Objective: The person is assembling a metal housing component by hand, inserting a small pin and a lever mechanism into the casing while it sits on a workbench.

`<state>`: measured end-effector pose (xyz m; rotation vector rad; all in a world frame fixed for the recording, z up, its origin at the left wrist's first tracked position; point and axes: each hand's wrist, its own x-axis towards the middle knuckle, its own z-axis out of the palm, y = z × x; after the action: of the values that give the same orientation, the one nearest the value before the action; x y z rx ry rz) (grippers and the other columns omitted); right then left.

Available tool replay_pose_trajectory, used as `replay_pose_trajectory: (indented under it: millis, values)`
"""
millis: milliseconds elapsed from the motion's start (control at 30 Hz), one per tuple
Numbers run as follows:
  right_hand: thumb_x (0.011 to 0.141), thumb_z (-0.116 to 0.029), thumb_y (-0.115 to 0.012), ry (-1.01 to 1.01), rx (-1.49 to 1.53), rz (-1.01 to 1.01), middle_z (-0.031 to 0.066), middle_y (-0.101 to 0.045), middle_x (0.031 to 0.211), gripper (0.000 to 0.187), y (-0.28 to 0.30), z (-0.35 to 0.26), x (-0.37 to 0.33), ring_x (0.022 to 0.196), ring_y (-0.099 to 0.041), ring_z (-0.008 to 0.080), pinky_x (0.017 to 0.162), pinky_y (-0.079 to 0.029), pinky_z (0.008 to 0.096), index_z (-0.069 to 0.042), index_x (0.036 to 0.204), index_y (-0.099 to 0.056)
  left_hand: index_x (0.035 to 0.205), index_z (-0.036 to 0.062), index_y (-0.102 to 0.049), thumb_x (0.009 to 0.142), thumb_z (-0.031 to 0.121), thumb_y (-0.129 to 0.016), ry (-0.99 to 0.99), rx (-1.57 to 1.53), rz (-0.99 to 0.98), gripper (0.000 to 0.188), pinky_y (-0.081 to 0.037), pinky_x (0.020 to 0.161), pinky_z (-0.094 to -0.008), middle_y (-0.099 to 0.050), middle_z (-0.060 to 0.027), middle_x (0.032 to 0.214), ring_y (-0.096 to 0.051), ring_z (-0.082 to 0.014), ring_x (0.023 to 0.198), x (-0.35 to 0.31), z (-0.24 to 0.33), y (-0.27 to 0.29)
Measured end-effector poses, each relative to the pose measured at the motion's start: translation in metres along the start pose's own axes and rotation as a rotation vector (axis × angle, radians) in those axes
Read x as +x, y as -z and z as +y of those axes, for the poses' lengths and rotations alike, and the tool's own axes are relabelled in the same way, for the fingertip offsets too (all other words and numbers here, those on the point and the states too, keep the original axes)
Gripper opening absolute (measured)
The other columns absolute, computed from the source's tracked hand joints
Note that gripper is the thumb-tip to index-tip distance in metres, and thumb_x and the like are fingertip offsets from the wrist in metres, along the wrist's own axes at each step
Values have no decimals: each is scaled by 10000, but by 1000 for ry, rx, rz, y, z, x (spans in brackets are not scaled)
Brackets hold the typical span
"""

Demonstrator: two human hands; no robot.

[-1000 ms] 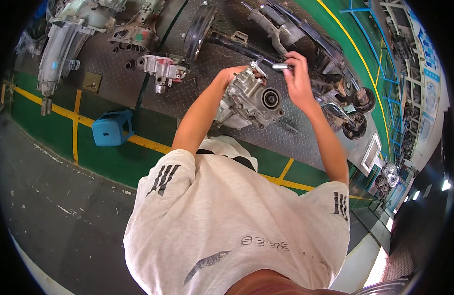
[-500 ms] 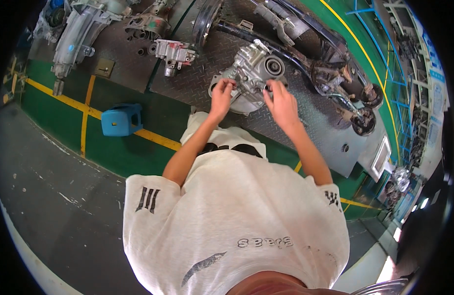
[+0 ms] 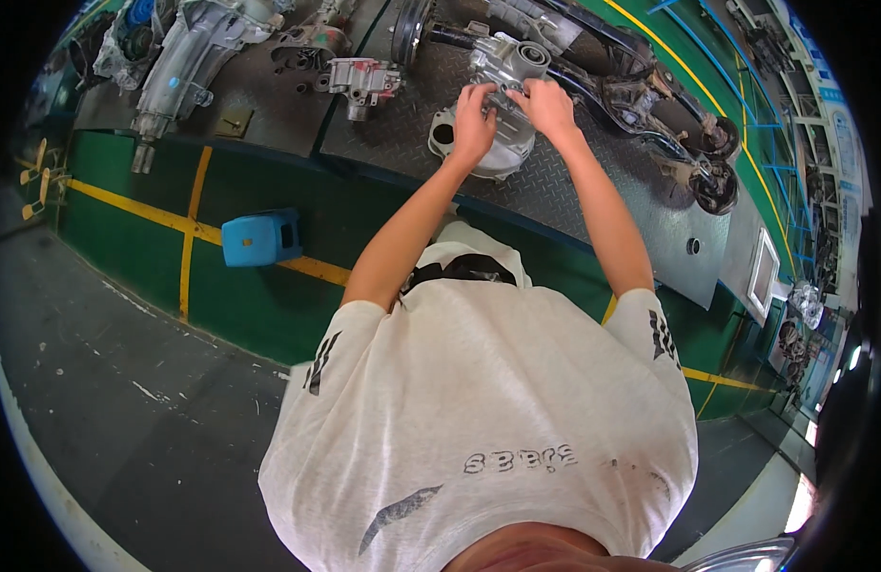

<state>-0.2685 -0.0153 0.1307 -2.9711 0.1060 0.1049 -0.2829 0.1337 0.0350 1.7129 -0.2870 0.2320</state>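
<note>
A silver cast-metal gearbox housing (image 3: 505,156) rests on the bench, with a round bore at its upper right and a wider flange on the side near me. My left hand (image 3: 474,122) lies over the left part of the housing, its fingers bent down against the metal. At the upper right part of the same housing is my right hand (image 3: 549,107), fingers curled and thumb close to them. The two hands are a short gap apart. Whatever small part either one pinches is hidden or too small to make out.
Left of the housing lies a smaller reddish-grey metal casting (image 3: 364,80), and beyond it a long silver transmission case (image 3: 183,71). A dark axle assembly (image 3: 641,95) stretches along the right. A blue stool (image 3: 259,238) stands on the green floor, left of me.
The view has shifted, so the bench things sit a little farther right and mostly higher. Both hands have reached farther forward over the housing and come closer together.
</note>
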Motion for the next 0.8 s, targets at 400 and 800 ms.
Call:
replay_pose_trajectory:
  millis: [400,800]
  values:
    - [928,-12,-535,-286,1296,-83,56,-703,816,711,-53,18,-67,571,-560,104,513,-449,273,-176,1606,-396,1295,54,-571,752,104,-902,-3,-39,49,638,-527,835,-379,-473,-128,1257,-576,-237,920,15,-2,-21]
    - [996,-135,-594,-98,828,791,145,-670,946,557,-112,20,-58,781,-596,238,789,-504,338,-124,1543,-491,1557,12,-359,1133,442,-294,296,-278,126,607,-322,1186,-421,-398,-167,1575,-376,-288,1459,-54,43,-75]
